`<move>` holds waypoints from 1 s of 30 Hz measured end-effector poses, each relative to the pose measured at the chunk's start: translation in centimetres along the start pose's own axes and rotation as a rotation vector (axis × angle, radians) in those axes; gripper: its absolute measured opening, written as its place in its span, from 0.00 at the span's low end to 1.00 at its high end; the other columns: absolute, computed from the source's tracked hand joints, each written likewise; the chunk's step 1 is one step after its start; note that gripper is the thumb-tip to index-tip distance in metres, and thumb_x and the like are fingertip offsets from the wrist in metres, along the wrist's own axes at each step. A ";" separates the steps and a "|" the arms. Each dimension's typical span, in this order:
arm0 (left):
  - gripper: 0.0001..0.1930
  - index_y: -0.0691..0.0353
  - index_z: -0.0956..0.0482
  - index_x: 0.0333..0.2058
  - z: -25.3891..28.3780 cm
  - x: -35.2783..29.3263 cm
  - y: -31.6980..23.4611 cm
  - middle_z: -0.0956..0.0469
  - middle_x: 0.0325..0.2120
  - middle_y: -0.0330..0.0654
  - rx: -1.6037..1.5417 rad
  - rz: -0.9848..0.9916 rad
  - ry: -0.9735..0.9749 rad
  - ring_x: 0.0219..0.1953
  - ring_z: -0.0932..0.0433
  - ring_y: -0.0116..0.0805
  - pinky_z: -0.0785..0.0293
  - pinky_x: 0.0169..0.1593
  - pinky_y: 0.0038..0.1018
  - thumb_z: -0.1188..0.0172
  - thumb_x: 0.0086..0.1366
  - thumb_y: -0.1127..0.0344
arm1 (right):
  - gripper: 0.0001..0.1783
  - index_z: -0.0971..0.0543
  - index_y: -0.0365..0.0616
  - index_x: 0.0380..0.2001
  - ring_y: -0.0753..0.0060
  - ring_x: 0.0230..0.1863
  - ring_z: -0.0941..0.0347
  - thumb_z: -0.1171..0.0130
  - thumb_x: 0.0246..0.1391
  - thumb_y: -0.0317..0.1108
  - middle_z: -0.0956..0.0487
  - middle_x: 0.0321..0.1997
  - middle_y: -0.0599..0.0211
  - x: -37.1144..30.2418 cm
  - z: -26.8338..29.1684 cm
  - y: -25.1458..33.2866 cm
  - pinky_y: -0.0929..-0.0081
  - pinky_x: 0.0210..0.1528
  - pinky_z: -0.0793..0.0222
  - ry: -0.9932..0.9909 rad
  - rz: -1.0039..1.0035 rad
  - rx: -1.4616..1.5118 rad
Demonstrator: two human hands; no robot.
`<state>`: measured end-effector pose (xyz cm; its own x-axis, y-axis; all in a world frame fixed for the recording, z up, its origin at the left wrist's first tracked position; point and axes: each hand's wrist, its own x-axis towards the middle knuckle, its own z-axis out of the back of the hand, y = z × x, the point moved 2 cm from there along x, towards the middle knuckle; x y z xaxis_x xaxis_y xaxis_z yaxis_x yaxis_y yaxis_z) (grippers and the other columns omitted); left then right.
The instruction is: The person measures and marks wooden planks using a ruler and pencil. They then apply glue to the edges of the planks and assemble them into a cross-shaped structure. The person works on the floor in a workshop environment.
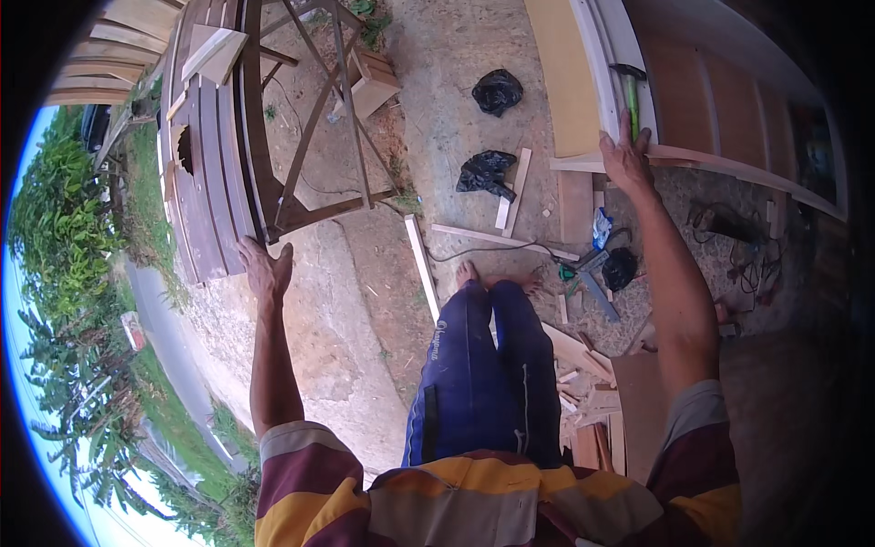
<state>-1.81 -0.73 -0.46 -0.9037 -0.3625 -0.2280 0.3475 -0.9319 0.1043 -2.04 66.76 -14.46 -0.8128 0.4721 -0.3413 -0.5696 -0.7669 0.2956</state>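
My left hand [266, 270] rests on the near corner of a brown slatted wooden table [214, 205]. Its thumb stands apart from the fingers, and nothing is in it. On the right, my right hand [627, 162] has the lower end of a hammer's green handle between thumb and fingers. The hammer [631, 89] has a dark head and lies over the white edge of a large wooden cabinet frame [597, 64]. Part of the handle's end is hidden by the hand.
Black plastic bags [498, 92] and loose wood strips [420, 269] lie on the concrete floor. A dark cable [492, 248] runs across it near my feet. Wood offcuts [570, 383] lie by my right leg, and a grey metal square [599, 287] is beyond them. Wood pieces [214, 55] sit on the table.
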 end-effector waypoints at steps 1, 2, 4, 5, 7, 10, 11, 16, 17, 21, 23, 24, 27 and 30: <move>0.54 0.76 0.56 0.70 1.2 -1.0 -0.2 0.55 0.71 0.69 -0.007 0.000 -0.019 0.73 0.55 0.64 0.53 0.74 0.43 0.36 0.59 0.47 | 0.45 0.60 0.67 0.76 0.20 0.68 0.44 0.58 0.63 0.66 0.62 0.75 0.27 -0.1 -0.2 0.1 0.36 0.66 0.42 -0.018 0.043 0.010; 0.53 0.78 0.54 0.69 1.9 -2.2 0.0 0.54 0.70 0.69 -0.015 0.009 -0.043 0.73 0.55 0.64 0.53 0.74 0.44 0.36 0.59 0.47 | 0.44 0.60 0.66 0.76 0.20 0.68 0.43 0.59 0.63 0.65 0.60 0.75 0.25 -0.7 1.1 1.0 0.38 0.66 0.42 0.011 0.034 0.000; 0.52 0.78 0.52 0.69 -3.6 -1.1 -1.1 0.53 0.70 0.70 -0.041 -0.054 -0.080 0.73 0.54 0.65 0.52 0.74 0.45 0.37 0.60 0.46 | 0.44 0.59 0.66 0.76 0.21 0.70 0.46 0.59 0.63 0.65 0.59 0.75 0.25 0.3 1.3 -1.5 0.39 0.68 0.43 -0.034 0.026 -0.077; 0.52 0.78 0.52 0.69 -3.5 -1.2 -0.2 0.53 0.70 0.70 -0.041 -0.059 -0.109 0.73 0.54 0.65 0.53 0.74 0.45 0.37 0.60 0.46 | 0.44 0.59 0.65 0.76 0.22 0.71 0.47 0.60 0.63 0.65 0.59 0.74 0.24 0.4 0.5 -1.1 0.39 0.68 0.44 -0.026 0.032 -0.085; 0.43 0.72 0.47 0.69 -3.7 -2.6 0.3 0.45 0.68 0.65 -0.105 -0.191 -0.302 0.72 0.48 0.62 0.49 0.72 0.46 0.38 0.63 0.54 | 0.45 0.58 0.65 0.76 0.22 0.72 0.50 0.61 0.62 0.67 0.56 0.74 0.24 0.3 -0.1 -0.4 0.40 0.70 0.47 -0.025 0.029 -0.073; 0.35 0.67 0.40 0.67 -7.8 -8.4 -2.3 0.35 0.65 0.57 -0.280 -0.471 -0.457 0.68 0.38 0.58 0.44 0.69 0.48 0.40 0.65 0.63 | 0.46 0.55 0.61 0.76 0.24 0.71 0.47 0.60 0.61 0.67 0.48 0.72 0.26 0.8 0.3 -0.8 0.43 0.71 0.48 -0.065 0.067 -0.125; 0.32 0.65 0.37 0.66 -10.1 -10.5 -3.1 0.32 0.63 0.54 -0.347 -0.544 -0.443 0.66 0.35 0.55 0.43 0.68 0.48 0.41 0.65 0.67 | 0.46 0.53 0.59 0.76 0.27 0.71 0.46 0.60 0.61 0.66 0.45 0.71 0.28 1.2 0.2 -1.1 0.45 0.71 0.47 -0.079 0.074 -0.144; 0.31 0.65 0.35 0.65 -29.7 -17.7 -1.1 0.30 0.61 0.56 -0.557 -0.193 0.271 0.63 0.32 0.56 0.38 0.66 0.43 0.40 0.66 0.63 | 0.42 0.44 0.54 0.73 0.36 0.67 0.36 0.60 0.63 0.65 0.33 0.66 0.38 1.3 0.4 -0.5 0.53 0.68 0.41 -0.167 0.204 -0.115; 0.31 0.67 0.35 0.65 -34.2 -18.7 0.3 0.30 0.61 0.57 -0.607 -0.099 0.413 0.63 0.31 0.56 0.37 0.66 0.42 0.41 0.67 0.61 | 0.41 0.40 0.53 0.72 0.38 0.65 0.33 0.60 0.63 0.65 0.30 0.65 0.41 1.0 0.5 -0.1 0.54 0.67 0.40 -0.212 0.231 -0.123; 0.28 0.75 0.32 0.61 -48.6 -22.8 7.2 0.28 0.60 0.60 -0.778 0.355 0.766 0.62 0.28 0.48 0.34 0.65 0.36 0.45 0.69 0.60 | 0.40 0.42 0.43 0.71 0.48 0.69 0.36 0.58 0.66 0.59 0.32 0.68 0.43 -0.5 1.1 1.5 0.61 0.69 0.43 -0.099 0.165 -0.052; 0.27 0.75 0.30 0.60 -51.3 -22.7 8.4 0.27 0.58 0.59 -0.822 0.370 0.770 0.61 0.27 0.47 0.33 0.64 0.35 0.46 0.69 0.61 | 0.33 0.40 0.38 0.70 0.55 0.72 0.41 0.56 0.69 0.47 0.34 0.70 0.47 -2.6 1.4 4.0 0.64 0.72 0.46 -0.070 0.171 -0.004; 0.26 0.76 0.29 0.59 -52.5 -22.1 8.3 0.26 0.58 0.59 -0.843 0.354 0.800 0.61 0.27 0.47 0.33 0.64 0.34 0.47 0.69 0.61 | 0.34 0.39 0.37 0.69 0.57 0.72 0.41 0.58 0.70 0.50 0.34 0.71 0.49 -3.1 2.3 3.2 0.65 0.71 0.47 -0.064 0.151 -0.023; 0.25 0.75 0.28 0.58 -54.0 -21.2 8.4 0.25 0.57 0.59 -0.835 0.255 0.784 0.61 0.27 0.48 0.34 0.64 0.34 0.48 0.70 0.61 | 0.37 0.39 0.36 0.69 0.62 0.73 0.43 0.61 0.72 0.56 0.36 0.73 0.54 -1.5 1.5 1.6 0.70 0.72 0.49 -0.148 0.199 0.044; 0.23 0.74 0.25 0.56 -59.5 -17.5 8.8 0.21 0.36 0.42 -0.912 0.213 0.711 0.38 0.25 0.31 0.29 0.44 0.27 0.47 0.70 0.61 | 0.35 0.37 0.39 0.69 0.61 0.68 0.37 0.59 0.71 0.55 0.32 0.68 0.52 -5.1 1.6 -2.5 0.69 0.68 0.43 -0.512 0.188 0.199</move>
<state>31.99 -3.43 -53.16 -0.5630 -0.1697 -0.8089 0.7859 -0.4129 -0.4604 3.33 67.00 -11.99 -0.8297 0.5237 0.1933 -0.3817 -0.7848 0.4882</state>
